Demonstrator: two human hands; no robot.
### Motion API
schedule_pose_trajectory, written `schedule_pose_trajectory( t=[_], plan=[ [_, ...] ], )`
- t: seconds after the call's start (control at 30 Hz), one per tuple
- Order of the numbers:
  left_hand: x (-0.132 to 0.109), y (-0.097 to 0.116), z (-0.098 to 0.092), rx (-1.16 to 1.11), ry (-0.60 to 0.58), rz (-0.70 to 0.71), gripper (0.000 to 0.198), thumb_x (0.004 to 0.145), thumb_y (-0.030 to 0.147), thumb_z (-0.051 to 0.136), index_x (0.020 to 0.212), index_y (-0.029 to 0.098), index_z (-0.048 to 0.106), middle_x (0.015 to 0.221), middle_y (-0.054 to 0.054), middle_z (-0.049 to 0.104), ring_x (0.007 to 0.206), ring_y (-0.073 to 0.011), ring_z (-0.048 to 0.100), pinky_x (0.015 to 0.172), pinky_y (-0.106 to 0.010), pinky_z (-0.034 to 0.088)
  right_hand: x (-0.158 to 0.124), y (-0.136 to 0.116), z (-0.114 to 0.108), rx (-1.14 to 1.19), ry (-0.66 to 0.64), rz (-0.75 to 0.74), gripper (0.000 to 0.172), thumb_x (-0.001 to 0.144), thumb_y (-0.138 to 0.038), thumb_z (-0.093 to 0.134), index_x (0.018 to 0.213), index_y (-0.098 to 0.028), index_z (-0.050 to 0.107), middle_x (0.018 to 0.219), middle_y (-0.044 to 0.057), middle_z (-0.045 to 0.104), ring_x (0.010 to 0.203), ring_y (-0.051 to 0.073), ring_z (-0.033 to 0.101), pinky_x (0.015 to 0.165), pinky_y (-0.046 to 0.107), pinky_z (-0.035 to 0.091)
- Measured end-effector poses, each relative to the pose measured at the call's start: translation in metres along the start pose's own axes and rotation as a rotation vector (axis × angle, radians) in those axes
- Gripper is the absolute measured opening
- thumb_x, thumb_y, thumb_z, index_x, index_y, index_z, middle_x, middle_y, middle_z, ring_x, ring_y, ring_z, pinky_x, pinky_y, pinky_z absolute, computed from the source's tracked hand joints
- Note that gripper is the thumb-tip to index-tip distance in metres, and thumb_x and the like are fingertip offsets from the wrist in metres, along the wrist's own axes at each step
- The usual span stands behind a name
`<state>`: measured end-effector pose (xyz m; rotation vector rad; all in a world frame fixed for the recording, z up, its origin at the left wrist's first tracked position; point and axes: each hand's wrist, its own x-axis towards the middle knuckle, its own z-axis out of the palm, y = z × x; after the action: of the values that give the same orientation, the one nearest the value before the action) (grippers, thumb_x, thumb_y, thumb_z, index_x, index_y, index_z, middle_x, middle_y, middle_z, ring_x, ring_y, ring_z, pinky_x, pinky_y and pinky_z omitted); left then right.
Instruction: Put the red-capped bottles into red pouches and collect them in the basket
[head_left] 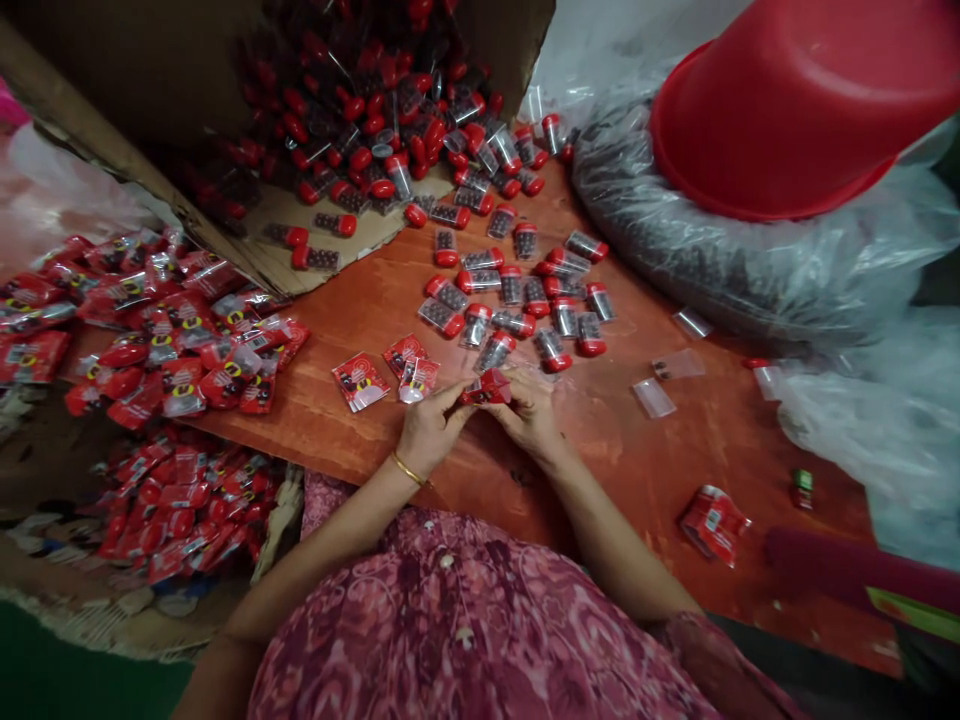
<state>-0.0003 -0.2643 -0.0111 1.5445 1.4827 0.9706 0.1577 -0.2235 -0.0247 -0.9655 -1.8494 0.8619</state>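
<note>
Maroon-and-pink patterned cloth [450, 620] is seen nearest the camera, covering the person's front, with both bare forearms extended over an orange-red wooden tabletop [645, 450]. A small red foil packet [486, 388] is grasped between the left hand [431, 430] and the right hand [529, 415], held above the tabletop by the curled fingers of both. A thin gold bangle [409, 468] is worn on the left wrist. Just ahead of the hands, clear plastic tubes with red caps [511, 285], filled with dark beads, are scattered, and many more are heaped in a tipped brown cardboard box [352, 235]. Flat red packets [361, 382] are laid just beyond the left hand, with heaped red packets [142, 330] further left. To the right, a clear plastic sack of dark beads [720, 260] is topped by an upturned red plastic tub [802, 100].
</note>
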Motion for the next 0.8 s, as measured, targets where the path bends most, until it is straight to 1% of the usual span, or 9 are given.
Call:
schedule_pose_trajectory(
  t=[0.13, 0.27, 0.3, 0.37, 0.47, 0.57, 0.63, 0.73, 0.8],
  plan=[
    [0.000, -0.006, 0.002, 0.117, -0.015, 0.041, 0.031, 0.079, 0.018, 0.054, 0.108, 0.020, 0.064, 0.100, -0.007, 0.070, 0.093, -0.0223, 0.062, 0.085, -0.034, 0.047, -0.003, 0.005, 0.000, -0.019, -0.120, 0.065, 0.023, 0.077, -0.047, 0.061, 0.080, -0.026, 0.069, 0.078, 0.002, 0.067, 0.074, 0.018, 0.058, 0.073, 0.034, 0.046],
    [0.002, -0.008, 0.004, 0.188, -0.064, 0.122, 0.035, 0.075, 0.007, 0.050, 0.104, 0.020, 0.065, 0.108, -0.007, 0.068, 0.102, -0.0221, 0.059, 0.097, -0.039, 0.040, 0.001, -0.003, -0.002, -0.054, -0.074, 0.035, 0.037, 0.067, -0.050, 0.070, 0.094, -0.025, 0.067, 0.093, 0.005, 0.066, 0.089, 0.022, 0.058, 0.081, 0.039, 0.044],
    [0.002, -0.008, 0.004, 0.210, -0.080, 0.130, 0.036, 0.074, 0.006, 0.050, 0.103, 0.021, 0.065, 0.109, -0.006, 0.068, 0.102, -0.0219, 0.059, 0.099, -0.040, 0.038, 0.003, -0.004, -0.002, -0.057, -0.073, 0.021, 0.037, 0.067, -0.050, 0.069, 0.094, -0.025, 0.067, 0.094, 0.005, 0.066, 0.090, 0.022, 0.058, 0.082, 0.039, 0.044],
    [0.002, -0.008, 0.003, 0.249, -0.103, 0.128, 0.036, 0.073, 0.006, 0.049, 0.102, 0.022, 0.064, 0.110, -0.006, 0.067, 0.102, -0.0220, 0.060, 0.102, -0.043, 0.036, 0.007, -0.007, -0.001, -0.055, -0.101, 0.002, 0.029, 0.070, -0.050, 0.067, 0.086, -0.025, 0.068, 0.090, 0.004, 0.066, 0.087, 0.021, 0.058, 0.081, 0.039, 0.044],
    [0.001, -0.005, 0.000, 0.284, -0.077, 0.123, 0.043, 0.072, 0.005, 0.048, 0.111, 0.018, 0.060, 0.114, -0.009, 0.065, 0.107, -0.0232, 0.057, 0.104, -0.044, 0.034, 0.010, -0.005, 0.000, -0.072, -0.149, 0.003, 0.024, 0.073, -0.049, 0.065, 0.076, -0.025, 0.069, 0.081, 0.003, 0.067, 0.080, 0.020, 0.057, 0.077, 0.037, 0.043],
    [-0.002, -0.001, -0.007, 0.247, -0.033, 0.130, 0.058, 0.068, 0.003, 0.048, 0.124, 0.016, 0.051, 0.122, -0.010, 0.060, 0.114, -0.0236, 0.053, 0.105, -0.042, 0.034, 0.008, 0.000, 0.001, -0.154, -0.220, 0.008, 0.019, 0.075, -0.045, 0.065, 0.075, -0.026, 0.071, 0.079, 0.003, 0.069, 0.078, 0.020, 0.057, 0.080, 0.039, 0.039],
    [-0.003, 0.001, -0.012, 0.173, -0.074, 0.133, 0.061, 0.067, 0.005, 0.051, 0.127, 0.016, 0.049, 0.124, -0.010, 0.059, 0.114, -0.0231, 0.053, 0.102, -0.039, 0.037, 0.005, 0.003, 0.001, -0.198, -0.257, 0.000, 0.017, 0.077, -0.042, 0.064, 0.075, -0.027, 0.071, 0.079, 0.003, 0.069, 0.078, 0.020, 0.056, 0.082, 0.040, 0.037],
    [-0.003, 0.002, -0.014, 0.061, -0.147, 0.131, 0.051, 0.072, 0.016, 0.058, 0.122, 0.019, 0.054, 0.119, -0.008, 0.062, 0.109, -0.0223, 0.057, 0.097, -0.036, 0.042, 0.003, 0.009, 0.003, -0.225, -0.260, 0.002, 0.020, 0.079, -0.041, 0.061, 0.074, -0.025, 0.071, 0.079, 0.004, 0.069, 0.077, 0.019, 0.056, 0.081, 0.038, 0.037],
    [-0.001, 0.000, -0.011, 0.015, -0.122, 0.115, 0.042, 0.076, 0.022, 0.059, 0.117, 0.021, 0.058, 0.115, -0.007, 0.065, 0.105, -0.0218, 0.059, 0.094, -0.035, 0.043, 0.002, 0.012, 0.005, -0.240, -0.250, 0.005, 0.023, 0.079, -0.043, 0.060, 0.073, -0.024, 0.070, 0.076, 0.004, 0.067, 0.076, 0.019, 0.055, 0.079, 0.037, 0.038]
  ],
)
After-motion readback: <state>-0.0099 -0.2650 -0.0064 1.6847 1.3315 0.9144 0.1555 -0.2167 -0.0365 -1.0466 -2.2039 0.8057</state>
